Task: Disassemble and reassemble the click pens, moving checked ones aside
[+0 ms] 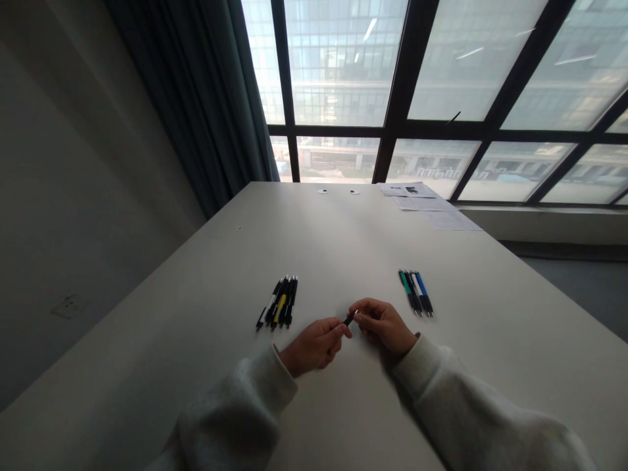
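My left hand point(316, 345) is closed around a dark pen point(349, 319), whose end sticks out past the thumb, tilted up to the right. At that end, the thumb and fingers of my right hand point(386, 325) pinch the silvery tip. Most of the pen's barrel is hidden in the left hand. Both hands are just over the table, in front of two groups of pens. Left of them lies a bunch of black pens point(281, 302), some with white or yellow parts. On the right, several pens point(416, 293) with green, black, white and blue barrels lie side by side.
The white table point(324, 245) stretches away to a large window. Printed sheets point(417, 199) lie at its far right corner. Two small white round pieces point(322, 191) are near the far edge. A dark curtain point(206, 98) hangs at the back left, beside a wall.
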{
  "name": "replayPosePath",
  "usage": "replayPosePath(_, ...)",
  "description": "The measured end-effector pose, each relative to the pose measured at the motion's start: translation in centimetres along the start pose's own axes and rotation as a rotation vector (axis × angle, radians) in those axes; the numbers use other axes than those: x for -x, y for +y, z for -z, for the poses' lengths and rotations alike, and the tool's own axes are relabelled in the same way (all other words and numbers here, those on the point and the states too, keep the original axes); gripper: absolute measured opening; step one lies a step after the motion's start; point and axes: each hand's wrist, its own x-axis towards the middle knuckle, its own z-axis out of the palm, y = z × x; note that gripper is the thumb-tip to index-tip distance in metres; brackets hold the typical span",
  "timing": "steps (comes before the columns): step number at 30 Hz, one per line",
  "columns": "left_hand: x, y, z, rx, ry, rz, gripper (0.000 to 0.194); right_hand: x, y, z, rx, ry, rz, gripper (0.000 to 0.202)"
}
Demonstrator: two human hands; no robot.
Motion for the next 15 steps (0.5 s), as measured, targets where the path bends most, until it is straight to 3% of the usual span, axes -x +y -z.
replayPosePath(5, -0.08, -0.07, 0.06, 0.006, 0.000, 0.006, 0.045, -0.05, 0.12, -0.22, -0.047, 0.025, 0.006, 0.047)
replayPosePath(9, -0.07, -0.10, 0.09, 0.003, 0.004, 0.002, 0.045, -0.11, 0.19, -0.44, 0.044, 0.074, -0.006, 0.038)
replayPosePath(15, 0.00, -0.07, 0.01, 0.006, -0.006, 0.010, 0.045, 0.12, -0.20, -0.07, -0.018, 0.026, -0.011, 0.038)
